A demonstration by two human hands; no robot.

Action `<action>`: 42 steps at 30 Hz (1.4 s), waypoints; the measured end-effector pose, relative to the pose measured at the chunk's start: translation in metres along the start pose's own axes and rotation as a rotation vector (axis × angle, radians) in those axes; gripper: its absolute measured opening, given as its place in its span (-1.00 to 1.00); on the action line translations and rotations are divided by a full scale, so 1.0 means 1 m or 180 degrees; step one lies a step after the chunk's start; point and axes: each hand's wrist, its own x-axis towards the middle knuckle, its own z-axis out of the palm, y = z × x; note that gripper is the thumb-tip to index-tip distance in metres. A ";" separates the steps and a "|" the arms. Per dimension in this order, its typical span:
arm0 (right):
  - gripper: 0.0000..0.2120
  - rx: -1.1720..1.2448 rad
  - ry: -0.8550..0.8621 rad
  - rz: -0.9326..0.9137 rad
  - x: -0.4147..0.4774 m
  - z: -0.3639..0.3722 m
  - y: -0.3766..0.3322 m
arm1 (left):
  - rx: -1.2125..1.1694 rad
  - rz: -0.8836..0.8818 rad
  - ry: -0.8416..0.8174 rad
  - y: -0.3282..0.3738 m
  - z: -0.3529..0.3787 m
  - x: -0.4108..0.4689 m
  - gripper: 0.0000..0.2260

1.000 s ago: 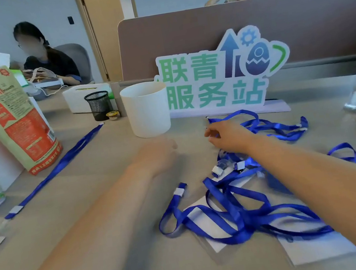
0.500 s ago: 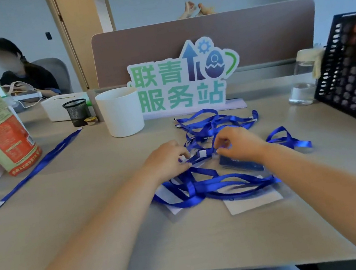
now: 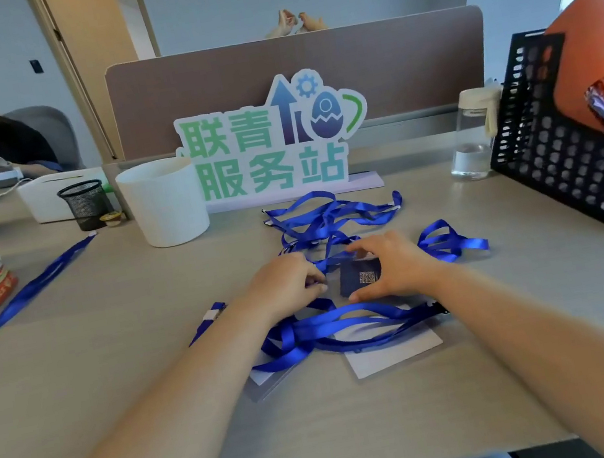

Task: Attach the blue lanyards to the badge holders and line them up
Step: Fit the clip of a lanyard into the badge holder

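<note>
1. Since the frame half a second back, the dark blue badge card (image 3: 360,277) has come out from under the right hand (image 3: 399,264). A QR code now shows on its face.
2. Right hand: thumb at the card's lower edge, fingers over its upper edge. The grip is narrow and holds the card at centre frame, low over the table (image 3: 98,386).
3. Left hand (image 3: 286,284): fingers curled, tips pinched together right at the card's left edge. What they pinch cannot be told.
4. One lanyard tangle (image 3: 333,324) lies just below the hands, across two white badge holders (image 3: 395,353).
5. A second tangle (image 3: 330,215) lies above the hands. A loose loop (image 3: 452,242) lies right of the right hand.
6. A single lanyard (image 3: 21,296) lies stretched out at left of frame, well apart from the rest.
7. Upper frame, left to right: white cup (image 3: 167,204), sign (image 3: 270,149), water bottle (image 3: 472,138), black basket (image 3: 563,162).
</note>
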 end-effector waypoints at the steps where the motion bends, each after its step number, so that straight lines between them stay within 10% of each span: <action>1: -0.18 0.0023 0.0172 -0.0061 0.000 0.002 0.002 | -0.0172 -0.0066 0.0064 0.001 0.002 0.001 -0.74; 8: -0.08 0.0190 0.0866 -0.0594 -0.003 0.000 -0.001 | -0.1941 -0.0350 0.0577 0.010 0.003 -0.002 -0.87; 14: -0.56 0.0831 0.1547 -0.0373 -0.008 -0.013 -0.008 | -0.3252 -0.0652 0.1321 0.007 -0.009 -0.004 -0.84; 22: -0.92 0.1039 0.1156 -0.0709 -0.009 -0.015 -0.028 | -0.4726 -0.0379 0.1474 0.008 -0.024 0.004 -0.84; 30: -0.83 0.2182 0.1560 -0.0419 0.012 -0.043 -0.046 | -0.2878 0.0090 0.1061 0.018 -0.081 0.015 -0.77; 42: -0.72 0.2414 0.0087 -0.0500 0.036 -0.022 -0.055 | -0.0718 0.0023 0.0438 -0.017 -0.087 -0.002 -0.81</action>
